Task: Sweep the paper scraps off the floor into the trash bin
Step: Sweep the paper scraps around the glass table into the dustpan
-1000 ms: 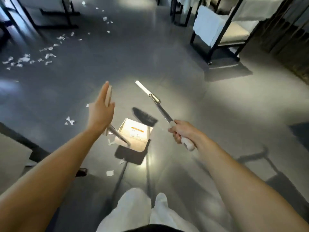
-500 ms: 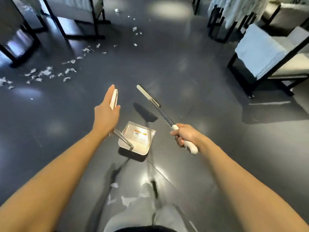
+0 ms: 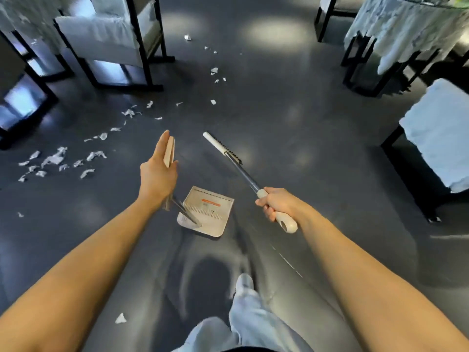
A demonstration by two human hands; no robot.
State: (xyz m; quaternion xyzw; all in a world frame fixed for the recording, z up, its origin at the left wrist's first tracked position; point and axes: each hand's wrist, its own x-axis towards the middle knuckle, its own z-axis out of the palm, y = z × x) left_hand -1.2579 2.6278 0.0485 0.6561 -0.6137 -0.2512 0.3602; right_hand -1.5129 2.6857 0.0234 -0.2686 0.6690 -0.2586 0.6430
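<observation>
While the hands each hold a tool, paper scraps (image 3: pixel 54 158) litter the dark floor (image 3: pixel 279 97).
Left hand (image 3: pixel 158 174) pinches the dustpan (image 3: pixel 210 212) handle, its tray down below it; right hand (image 3: pixel 278 203) grips the broom (image 3: pixel 228 154), head pointing forward. Scraps spread ahead-left, toward the chairs (image 3: pixel 109 39).

The left hand (image 3: pixel 158 174) covers the middle of the dustpan (image 3: pixel 210 217) handle; print on the orange label (image 3: pixel 210 203) just right of that hand is too small to read. Ahead of the right hand (image 3: pixel 278 203), the broom (image 3: pixel 245 176) shows only a dark fringe of bristles. Below both hands, trouser legs (image 3: pixel 243 323) and a shoe (image 3: pixel 245 282) smear into blur. Chairs (image 3: pixel 109 44) beyond the left hand run off the top edge; both forearms are cut by the bottom edge.
</observation>
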